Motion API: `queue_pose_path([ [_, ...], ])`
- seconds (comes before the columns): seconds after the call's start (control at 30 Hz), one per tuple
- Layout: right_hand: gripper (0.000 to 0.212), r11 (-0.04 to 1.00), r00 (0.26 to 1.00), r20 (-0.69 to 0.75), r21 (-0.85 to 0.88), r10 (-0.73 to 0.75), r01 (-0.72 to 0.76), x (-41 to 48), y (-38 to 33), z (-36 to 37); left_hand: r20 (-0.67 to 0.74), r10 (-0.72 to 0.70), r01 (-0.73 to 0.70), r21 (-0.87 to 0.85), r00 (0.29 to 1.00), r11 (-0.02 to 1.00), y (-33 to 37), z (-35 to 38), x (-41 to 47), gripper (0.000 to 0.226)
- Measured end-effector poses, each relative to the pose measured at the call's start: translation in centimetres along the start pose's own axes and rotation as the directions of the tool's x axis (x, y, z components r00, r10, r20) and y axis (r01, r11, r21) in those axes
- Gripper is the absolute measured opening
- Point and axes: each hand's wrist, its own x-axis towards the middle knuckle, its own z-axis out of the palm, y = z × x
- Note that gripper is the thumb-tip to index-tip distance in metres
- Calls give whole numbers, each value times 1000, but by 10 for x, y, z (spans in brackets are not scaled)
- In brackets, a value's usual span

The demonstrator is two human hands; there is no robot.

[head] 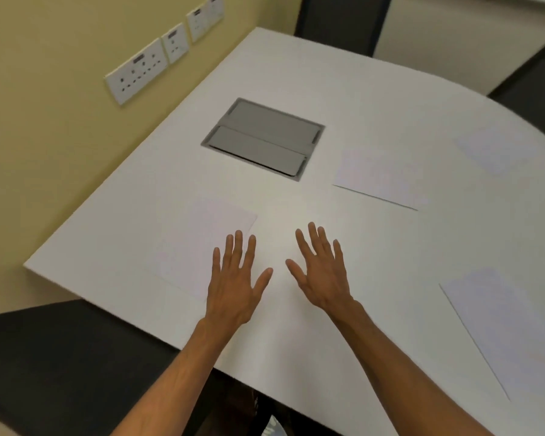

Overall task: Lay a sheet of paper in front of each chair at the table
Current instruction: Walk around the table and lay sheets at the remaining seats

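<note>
Four paper sheets [202,247] on white table [296,73] — left hand [233,287], right hand [323,278] spread flat, empty; bare tabletop between them.

I can't read any words or numbers here; the sheets of paper [202,247] look blank to me.

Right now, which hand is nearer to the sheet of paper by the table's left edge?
Left. The left hand is open with its fingers overlapping the right edge of that sheet of paper. The right hand, also open, is over bare table, farther right of the sheet.
</note>
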Motion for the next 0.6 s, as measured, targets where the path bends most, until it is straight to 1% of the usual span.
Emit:
queue_pose_path([
  [0.07, 70, 996, 994, -71, -9, 85, -86, -27, 15, -17, -14, 87, -86, 3, 996, 996, 26, -8, -3, 81],
  [0.17, 70, 977, 962, -172, 14, 210, -211, -67, 41, -48, -24, 207, -207, 0, 978, 978, 65, -20, -4, 82],
  [0.37, 68, 913, 846, -344, 135, 407, -385, -164, 93, -110, -65, 436, -439, -55, 898, 897, 158, -37, -18, 78],
  [0.47, 68, 864, 776, -386, 160, 499, -477, -223, 121, -135, -57, 509, -512, -79, 859, 855, 214, -35, -41, 77],
  [0.6, 70, 801, 700, -402, 180, 590, -571, -304, 163, -165, -16, 577, -577, -59, 817, 815, 297, -24, -85, 80],
])
